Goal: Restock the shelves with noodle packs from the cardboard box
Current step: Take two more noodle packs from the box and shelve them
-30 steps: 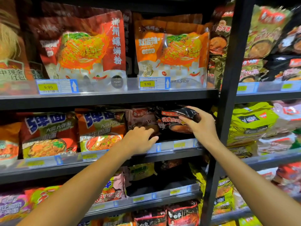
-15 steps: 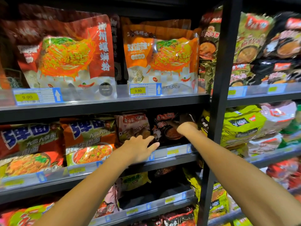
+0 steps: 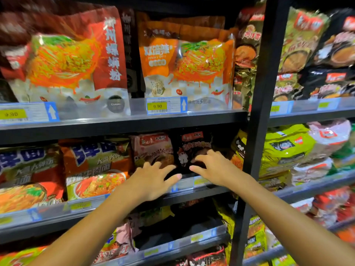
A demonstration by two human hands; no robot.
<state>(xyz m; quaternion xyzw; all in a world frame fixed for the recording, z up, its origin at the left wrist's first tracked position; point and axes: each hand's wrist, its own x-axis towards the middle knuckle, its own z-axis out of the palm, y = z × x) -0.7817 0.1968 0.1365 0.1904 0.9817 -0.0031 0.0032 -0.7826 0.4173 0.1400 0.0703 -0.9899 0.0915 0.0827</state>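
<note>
A black noodle pack (image 3: 192,148) stands upright on the middle shelf (image 3: 211,191), just left of the black upright post. My right hand (image 3: 213,167) lies against its lower front with fingers spread. My left hand (image 3: 153,179) hovers at the shelf's front rail with fingers spread, just in front of a pink noodle pack (image 3: 151,148) that stands to the left of the black one. Neither hand grips anything. The cardboard box is out of view.
Orange and blue noodle packs (image 3: 94,169) fill the middle shelf to the left. Large red and orange bags (image 3: 184,60) stand on the shelf above. A black post (image 3: 257,131) separates a right bay stacked with green and pink packs (image 3: 288,148). Lower shelves hold more packs.
My right hand has pushed the black pack back onto the shelf, let go of it and now rests flat on its front. My left hand stayed at the rail. The camera moved closer.
</note>
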